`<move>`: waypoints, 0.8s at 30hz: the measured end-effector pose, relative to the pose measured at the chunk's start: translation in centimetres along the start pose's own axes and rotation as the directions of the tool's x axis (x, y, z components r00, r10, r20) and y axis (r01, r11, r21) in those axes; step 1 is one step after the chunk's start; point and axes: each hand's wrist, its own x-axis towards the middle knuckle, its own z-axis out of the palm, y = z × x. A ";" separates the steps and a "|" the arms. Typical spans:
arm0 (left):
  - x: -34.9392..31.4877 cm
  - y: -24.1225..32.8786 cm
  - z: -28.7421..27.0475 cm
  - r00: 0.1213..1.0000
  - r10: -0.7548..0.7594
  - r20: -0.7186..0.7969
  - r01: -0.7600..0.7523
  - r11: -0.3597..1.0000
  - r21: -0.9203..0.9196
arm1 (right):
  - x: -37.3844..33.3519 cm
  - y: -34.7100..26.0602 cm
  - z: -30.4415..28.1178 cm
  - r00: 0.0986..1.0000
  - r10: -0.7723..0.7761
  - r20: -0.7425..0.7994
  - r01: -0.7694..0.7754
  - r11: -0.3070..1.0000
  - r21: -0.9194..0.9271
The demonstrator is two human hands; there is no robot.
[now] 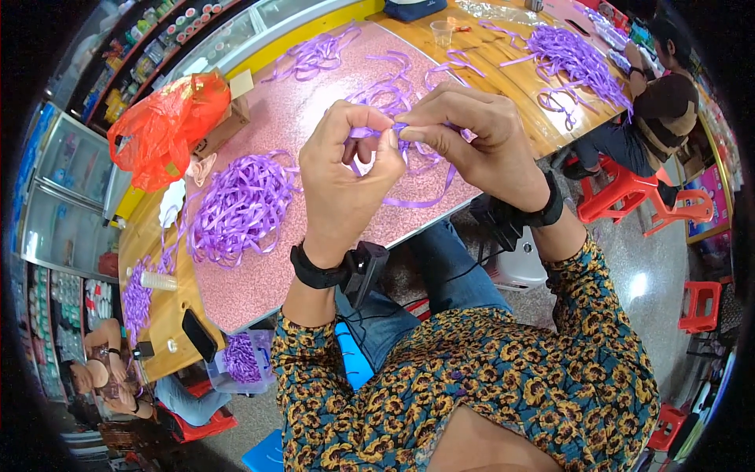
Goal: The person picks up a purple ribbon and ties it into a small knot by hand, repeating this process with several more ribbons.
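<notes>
A big heap of purple ribbon (pixel 242 208) lies on the pink table (pixel 236 299), with an orange-red plastic bag (pixel 173 130) past it, and loose strands (pixel 316 55) spread beyond the left hand (pixel 346 173) and right hand (pixel 486 140), which block part of the tabletop. Above the table, the fingers of both hands pinch a narrow purple strip (pixel 399 127), its visible stretch running roughly sideways, its ends untraceable
</notes>
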 end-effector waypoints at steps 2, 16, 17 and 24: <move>-0.1 0.4 0.1 0.996 -0.085 0.019 0.086 0.994 -0.069 | -0.2 0.2 -0.1 1.000 0.008 0.008 -0.008 1.000 0.022; -0.2 0.8 -0.3 0.982 -0.160 0.097 0.177 0.962 -0.210 | -0.6 0.6 -0.5 0.999 -0.036 -0.013 0.036 0.999 -0.004; -0.2 1.1 -0.3 0.978 -0.181 0.103 0.198 0.960 -0.197 | -0.6 0.6 -0.5 0.999 -0.051 -0.015 0.051 0.999 -0.012; -0.1 1.3 0.1 0.988 -0.128 0.082 0.130 0.991 -0.021 | -0.8 0.6 -0.7 0.999 -0.046 -0.003 0.045 0.998 -0.040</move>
